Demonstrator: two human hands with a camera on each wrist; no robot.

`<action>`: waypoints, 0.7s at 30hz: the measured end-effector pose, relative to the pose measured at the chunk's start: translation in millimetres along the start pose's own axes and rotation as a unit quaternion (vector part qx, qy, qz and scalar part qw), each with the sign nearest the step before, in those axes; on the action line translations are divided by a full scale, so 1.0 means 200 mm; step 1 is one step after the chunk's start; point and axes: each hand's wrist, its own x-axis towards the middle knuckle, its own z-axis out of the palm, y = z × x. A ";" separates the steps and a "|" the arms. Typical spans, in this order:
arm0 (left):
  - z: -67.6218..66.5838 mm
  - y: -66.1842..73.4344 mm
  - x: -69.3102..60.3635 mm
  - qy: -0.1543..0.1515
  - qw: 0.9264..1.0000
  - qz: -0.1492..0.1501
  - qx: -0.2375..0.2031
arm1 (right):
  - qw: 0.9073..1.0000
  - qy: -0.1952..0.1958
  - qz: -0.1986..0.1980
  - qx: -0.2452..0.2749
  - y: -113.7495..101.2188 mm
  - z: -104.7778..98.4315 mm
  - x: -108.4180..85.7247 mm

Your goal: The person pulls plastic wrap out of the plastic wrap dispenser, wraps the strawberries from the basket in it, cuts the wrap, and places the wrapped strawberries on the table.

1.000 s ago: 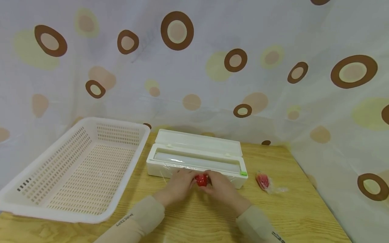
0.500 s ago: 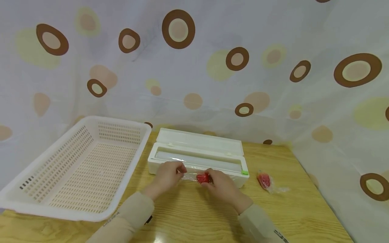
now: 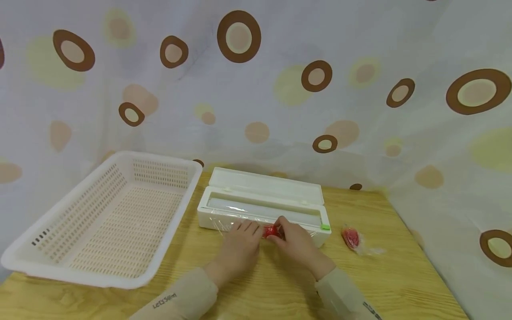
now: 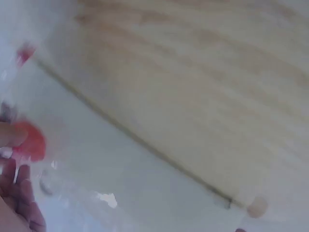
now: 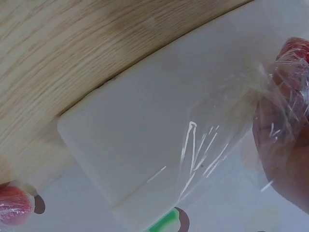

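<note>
A small red fruit-like piece (image 3: 270,231), partly wrapped in clear cling film (image 5: 217,140), is at the front of a white cling film dispenser (image 3: 206,218). My right hand (image 3: 296,242) grips it between thumb and fingers, with film bunched round them in the right wrist view. Just left of it, my left hand (image 3: 240,246) lies over the film along the dispenser's front, its fingertips close to the red piece. Whether they pinch the film is hard to make out. The left wrist view is hazy, with the red piece (image 4: 31,140) at its left side.
The dispenser's lid (image 3: 266,182) stands raised behind the film roll (image 3: 264,211), and a green tab (image 3: 326,227) marks its right end. On the wooden table (image 3: 400,275), a film-wrapped red piece (image 3: 351,238) lies to the right. A white slatted basket (image 3: 150,262) occupies the left side.
My left hand has drawn film out leftward from the red piece, then come back in beside it. My right hand has kept its grip on the piece throughout.
</note>
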 end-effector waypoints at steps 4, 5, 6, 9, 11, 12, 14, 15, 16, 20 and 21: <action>0.04 0.04 0.01 -0.058 0.993 0.018 0.103 | 1.000 -0.013 0.002 0.013 0.01 -0.03 0.00; 0.05 0.05 0.02 -0.063 0.992 0.013 0.113 | 1.000 -0.016 0.003 0.015 0.01 -0.04 0.00; 0.06 0.05 0.02 -0.066 0.991 0.010 0.117 | 1.000 -0.019 0.003 0.016 0.02 -0.05 0.00; 0.06 0.04 0.04 -0.059 0.991 0.008 0.118 | 1.000 -0.026 0.001 0.013 0.02 -0.06 0.00; 0.06 0.04 0.04 -0.047 0.991 0.012 0.122 | 1.000 -0.028 -0.005 0.006 0.02 -0.07 -0.01; 0.06 0.05 0.04 -0.042 0.991 0.014 0.126 | 1.000 -0.029 -0.009 0.002 0.02 -0.07 -0.01; 0.05 0.05 0.05 -0.034 0.990 0.019 0.136 | 0.999 -0.030 -0.016 -0.003 0.02 -0.07 -0.02; 0.05 0.05 0.05 -0.032 0.989 0.021 0.142 | 0.999 -0.030 -0.019 -0.005 0.02 -0.07 -0.02; 0.05 0.05 0.05 -0.032 0.988 0.024 0.150 | 0.999 -0.030 -0.022 -0.007 0.02 -0.07 -0.02; 0.04 0.06 0.07 -0.040 0.984 0.027 0.170 | 0.999 -0.033 -0.026 0.006 0.02 -0.06 -0.02; 0.04 0.06 0.08 -0.046 0.983 0.029 0.173 | 0.999 -0.036 -0.023 0.014 0.03 -0.06 -0.02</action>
